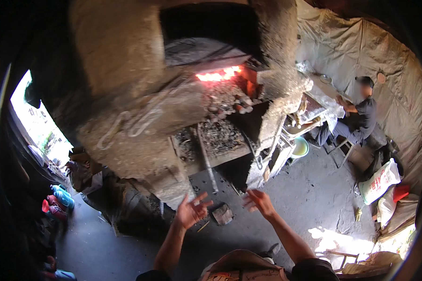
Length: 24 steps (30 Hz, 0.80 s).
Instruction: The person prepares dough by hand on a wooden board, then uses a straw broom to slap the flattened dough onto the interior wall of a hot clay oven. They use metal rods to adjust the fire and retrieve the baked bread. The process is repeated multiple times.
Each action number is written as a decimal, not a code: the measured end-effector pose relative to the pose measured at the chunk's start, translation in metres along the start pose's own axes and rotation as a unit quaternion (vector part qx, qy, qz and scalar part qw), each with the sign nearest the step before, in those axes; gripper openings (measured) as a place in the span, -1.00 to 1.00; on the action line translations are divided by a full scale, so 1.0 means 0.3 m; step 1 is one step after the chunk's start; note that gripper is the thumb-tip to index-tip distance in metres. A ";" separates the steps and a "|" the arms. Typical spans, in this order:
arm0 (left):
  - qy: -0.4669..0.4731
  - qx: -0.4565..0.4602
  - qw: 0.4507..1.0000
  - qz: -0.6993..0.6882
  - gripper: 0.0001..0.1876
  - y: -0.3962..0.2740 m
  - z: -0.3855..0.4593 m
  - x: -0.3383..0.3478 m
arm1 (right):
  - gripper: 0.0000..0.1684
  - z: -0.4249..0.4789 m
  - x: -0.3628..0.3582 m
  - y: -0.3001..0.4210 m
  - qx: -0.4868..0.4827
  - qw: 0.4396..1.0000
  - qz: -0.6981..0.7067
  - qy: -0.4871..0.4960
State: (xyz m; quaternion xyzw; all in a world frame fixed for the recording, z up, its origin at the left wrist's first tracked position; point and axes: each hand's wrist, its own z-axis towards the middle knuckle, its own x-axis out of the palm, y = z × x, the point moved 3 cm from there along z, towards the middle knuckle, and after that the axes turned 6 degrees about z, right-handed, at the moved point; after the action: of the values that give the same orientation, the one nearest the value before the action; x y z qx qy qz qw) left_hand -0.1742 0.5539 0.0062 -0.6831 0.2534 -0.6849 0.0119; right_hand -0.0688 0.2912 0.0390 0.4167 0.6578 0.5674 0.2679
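My left hand (pixel 192 211) is raised over the floor with its fingers spread and nothing in it. Opposite it, my right hand (pixel 259 202) hangs in the air, palm inward, fingers apart and holding nothing. On the floor between and below them lies a block (pixel 223 214), perhaps brick or stone. Ahead stands a clay oven (pixel 119 52) with glowing embers (pixel 219 74) at its mouth. Under the embers an ash pit (pixel 219 137) holds grey ash and charcoal. A long rod (pixel 206 158) leans out of the pit towards my hands.
Tongs-like metal tools (pixel 146 121) lie on the oven's ledge. At right a person (pixel 364 109) sits by a low table (pixel 311 109), with a basin (pixel 300 147) of liquid nearby. A printed sack (pixel 379 182) stands far right. Blue and red jugs (pixel 61 196) stand left.
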 end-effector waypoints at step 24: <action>-0.353 0.118 0.534 0.759 -0.49 0.617 2.678 -0.014 | -0.34 0.534 -2.139 0.175 -0.124 0.916 -0.288 -0.249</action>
State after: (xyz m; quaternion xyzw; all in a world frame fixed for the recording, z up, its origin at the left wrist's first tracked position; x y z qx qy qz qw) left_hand 0.5216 0.1285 -0.1144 -0.4130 0.5684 -0.1459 0.6964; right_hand 0.4030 -0.1713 -0.0215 0.3005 0.5853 0.4209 0.6245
